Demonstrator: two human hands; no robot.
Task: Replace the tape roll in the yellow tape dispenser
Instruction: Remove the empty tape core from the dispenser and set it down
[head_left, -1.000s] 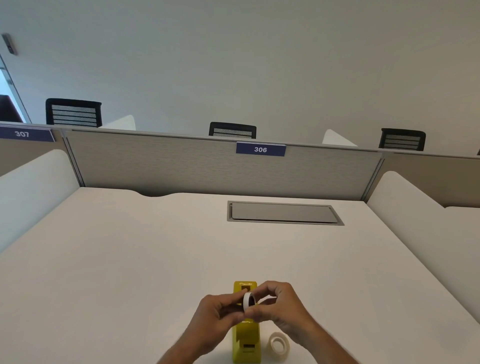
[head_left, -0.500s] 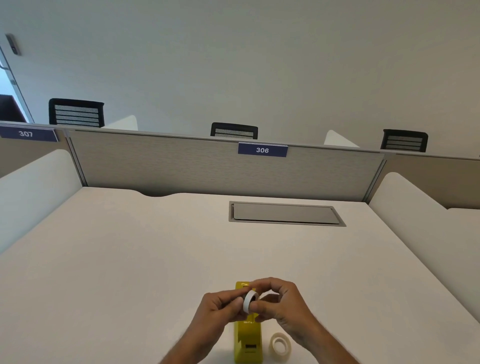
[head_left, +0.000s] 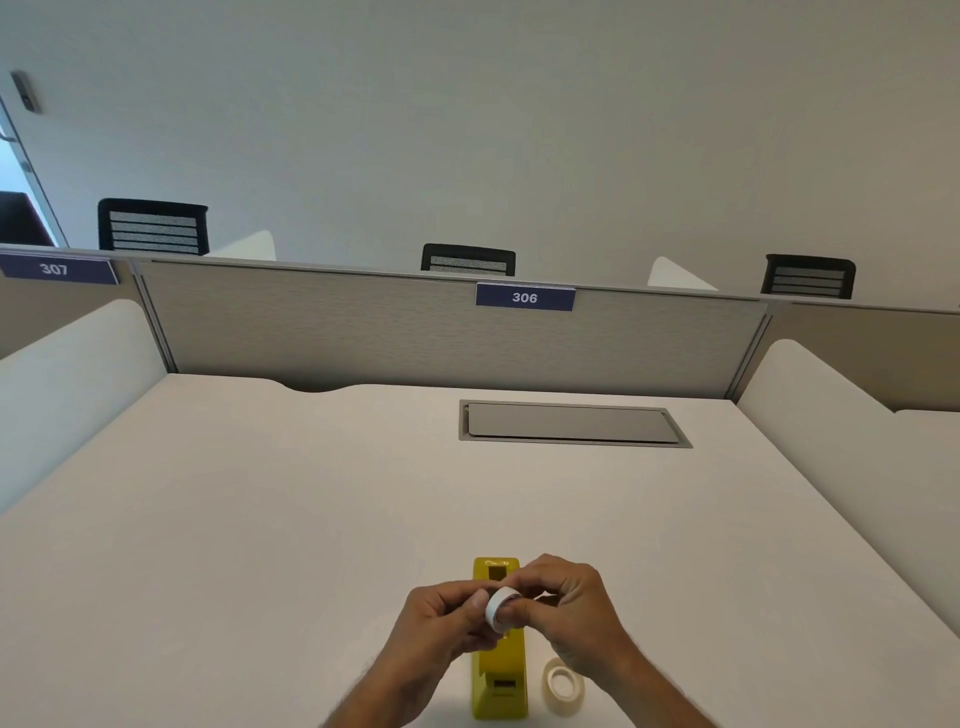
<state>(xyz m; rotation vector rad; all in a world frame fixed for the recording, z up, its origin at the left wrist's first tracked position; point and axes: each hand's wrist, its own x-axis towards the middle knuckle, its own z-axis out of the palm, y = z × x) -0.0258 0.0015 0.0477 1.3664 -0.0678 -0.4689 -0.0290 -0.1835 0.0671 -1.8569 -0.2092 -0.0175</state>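
Note:
A yellow tape dispenser (head_left: 500, 678) stands on the white desk (head_left: 260, 545) near its front edge, pointing away from me. Just above its middle, both hands pinch a white tape roll (head_left: 500, 608) held on edge. My left hand (head_left: 448, 621) grips the roll's left side and my right hand (head_left: 566, 603) grips its right side. A second, clear tape roll (head_left: 562, 685) lies flat on the desk to the right of the dispenser, beside my right wrist. The dispenser's middle is hidden behind my fingers.
A grey cable hatch (head_left: 571, 423) is set into the desk farther back. A grey partition (head_left: 363, 327) with a label reading 306 closes the far side, and white side dividers (head_left: 831, 415) flank the desk. Black chairs (head_left: 153, 226) stand beyond.
The hands have stayed above the dispenser while turning the white roll slightly between the fingers. The view shifted a little. The clear roll and dispenser have not moved.

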